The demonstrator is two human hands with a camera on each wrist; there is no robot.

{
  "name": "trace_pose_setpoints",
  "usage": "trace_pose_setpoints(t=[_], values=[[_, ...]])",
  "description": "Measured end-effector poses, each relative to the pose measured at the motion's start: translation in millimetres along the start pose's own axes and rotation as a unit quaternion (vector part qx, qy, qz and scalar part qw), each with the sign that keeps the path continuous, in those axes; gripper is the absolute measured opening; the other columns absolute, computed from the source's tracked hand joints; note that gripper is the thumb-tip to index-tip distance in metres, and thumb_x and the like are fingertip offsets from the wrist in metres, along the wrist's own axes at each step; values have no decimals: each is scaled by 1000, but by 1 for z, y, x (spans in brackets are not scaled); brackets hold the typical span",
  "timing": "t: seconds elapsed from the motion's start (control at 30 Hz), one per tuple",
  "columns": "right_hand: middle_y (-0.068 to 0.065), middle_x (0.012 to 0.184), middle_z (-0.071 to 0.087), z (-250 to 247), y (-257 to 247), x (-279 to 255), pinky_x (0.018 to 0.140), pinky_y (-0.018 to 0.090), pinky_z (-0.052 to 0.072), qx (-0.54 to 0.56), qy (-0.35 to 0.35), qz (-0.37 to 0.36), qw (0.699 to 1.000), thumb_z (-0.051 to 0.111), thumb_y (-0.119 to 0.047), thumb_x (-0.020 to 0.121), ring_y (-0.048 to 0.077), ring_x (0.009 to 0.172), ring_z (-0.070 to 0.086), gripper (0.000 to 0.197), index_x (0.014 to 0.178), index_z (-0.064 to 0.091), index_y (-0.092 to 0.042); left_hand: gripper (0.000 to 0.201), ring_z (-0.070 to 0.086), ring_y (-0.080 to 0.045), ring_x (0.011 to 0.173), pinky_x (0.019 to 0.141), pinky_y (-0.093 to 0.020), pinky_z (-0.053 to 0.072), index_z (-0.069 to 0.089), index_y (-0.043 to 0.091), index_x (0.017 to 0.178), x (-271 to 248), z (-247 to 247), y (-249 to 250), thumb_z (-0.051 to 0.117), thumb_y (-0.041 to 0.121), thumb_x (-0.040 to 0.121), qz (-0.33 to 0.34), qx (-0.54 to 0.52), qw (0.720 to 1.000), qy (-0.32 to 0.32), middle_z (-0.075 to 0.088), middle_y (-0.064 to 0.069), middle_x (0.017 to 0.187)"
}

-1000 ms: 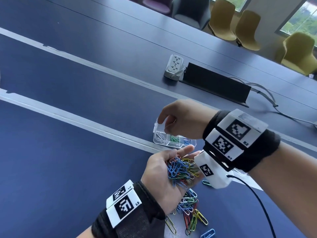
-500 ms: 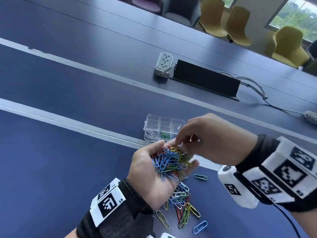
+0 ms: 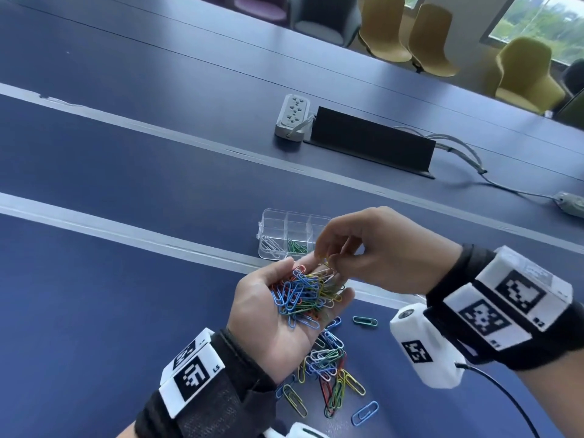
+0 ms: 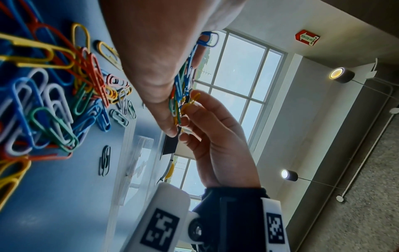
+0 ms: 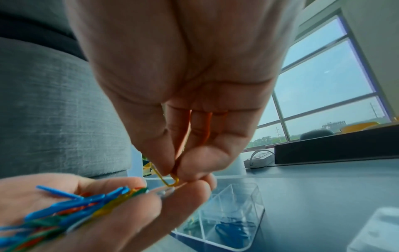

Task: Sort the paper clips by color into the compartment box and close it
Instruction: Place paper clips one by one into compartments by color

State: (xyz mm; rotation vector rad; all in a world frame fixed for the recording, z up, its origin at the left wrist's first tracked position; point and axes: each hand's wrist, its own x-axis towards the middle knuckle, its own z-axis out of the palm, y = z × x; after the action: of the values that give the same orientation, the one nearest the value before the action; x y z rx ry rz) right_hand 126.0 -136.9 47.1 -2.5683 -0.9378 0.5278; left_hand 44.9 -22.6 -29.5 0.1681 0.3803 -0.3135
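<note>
My left hand lies palm up above the blue table, carrying a heap of mixed coloured paper clips. My right hand hovers over that heap and pinches a yellow paper clip between thumb and forefinger, at the heap's far edge. Just beyond the hands stands the clear compartment box, uncovered, with white clips and green clips in its near compartments. The right wrist view shows blue clips in another compartment. A loose pile of clips lies on the table under my left hand.
Single clips lie apart from the pile: a teal one and a blue one. Farther back are a white power strip, a raised black cable flap and grey cables. Yellow chairs line the table's far side.
My right hand has come back from over the box to my left palm and taken a yellow clip from the heap. The left hand has stayed palm up.
</note>
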Motion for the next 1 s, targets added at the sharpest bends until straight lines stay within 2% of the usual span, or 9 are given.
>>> trace_pose_setpoints(t=[0.1, 0.2, 0.3, 0.37, 0.47, 0.6, 0.77, 0.9, 1.0], values=[[5, 65, 60, -1, -1, 1, 62, 34, 52, 166, 16, 53, 985, 50, -5, 76, 20, 59, 59, 17, 73, 61, -18, 45, 65, -37, 96, 98, -52, 41, 61, -7, 115, 0, 1, 1, 38, 20, 88, -9, 0, 1000, 1, 67, -26, 110], [9, 63, 44, -5, 6, 4, 46, 24, 49, 444, 4, 143, 884, 34, 6, 78, 21, 52, 49, 25, 70, 52, -10, 46, 59, -39, 111, 98, -52, 40, 58, -6, 120, 1, 1, 1, 36, 21, 90, -15, -2, 1000, 11, 63, -28, 117], [5, 62, 42, -5, 6, 4, 36, 16, 36, 554, -29, 167, 815, 36, -7, 60, 15, 45, 42, 14, 64, 48, -10, 46, 56, -39, 118, 101, -53, 39, 58, -5, 121, 1, 0, 1, 37, 22, 91, -19, -4, 1000, 11, 62, -27, 120], [0, 55, 43, 0, 6, 2, 35, 15, 27, 463, -31, 157, 872, 44, -12, 62, 11, 42, 37, 10, 64, 54, -10, 46, 57, -39, 115, 100, -52, 39, 60, -5, 119, 1, -1, 1, 36, 22, 91, -17, -4, 1000, 7, 63, -26, 119], [-7, 50, 54, 9, 1, -3, 44, 18, 37, 122, -35, 70, 989, 64, -17, 75, 5, 45, 44, 8, 81, 70, -16, 49, 61, -34, 97, 99, -49, 40, 66, -8, 109, 1, -4, 1, 33, 23, 91, -10, -3, 1000, -18, 66, -24, 112], [-12, 44, 49, 13, -1, -7, 48, 14, 33, 15, -33, 34, 999, 69, -23, 73, 7, 48, 44, 18, 90, 71, -29, 51, 65, -31, 73, 92, -45, 44, 65, -8, 109, 2, -5, 1, 29, 23, 92, -17, -20, 999, -34, 67, -25, 100], [1, 76, 70, 16, 4, -8, 69, 32, 52, 5, -6, 11, 1000, 69, -22, 72, 16, 69, 61, 13, 84, 72, -25, 50, 61, -35, 93, 102, -50, 39, 61, -9, 116, 3, -6, 0, 31, 22, 91, -15, -28, 999, -31, 63, -26, 112], [3, 65, 67, 13, 2, -10, 61, 29, 48, 19, 26, -12, 999, 67, -20, 75, 16, 58, 54, 7, 75, 70, -27, 48, 59, -36, 99, 99, -52, 42, 61, -8, 116, 4, -5, 0, 34, 22, 92, -16, -17, 1000, -11, 62, -28, 118], [-3, 48, 45, 7, 3, -11, 48, 18, 33, 41, 34, 4, 999, 63, -17, 78, 10, 47, 34, 10, 70, 65, -23, 46, 62, -36, 96, 97, -52, 41, 65, -8, 109, 3, -3, -1, 35, 22, 92, -9, -3, 1000, 9, 65, -27, 114]])
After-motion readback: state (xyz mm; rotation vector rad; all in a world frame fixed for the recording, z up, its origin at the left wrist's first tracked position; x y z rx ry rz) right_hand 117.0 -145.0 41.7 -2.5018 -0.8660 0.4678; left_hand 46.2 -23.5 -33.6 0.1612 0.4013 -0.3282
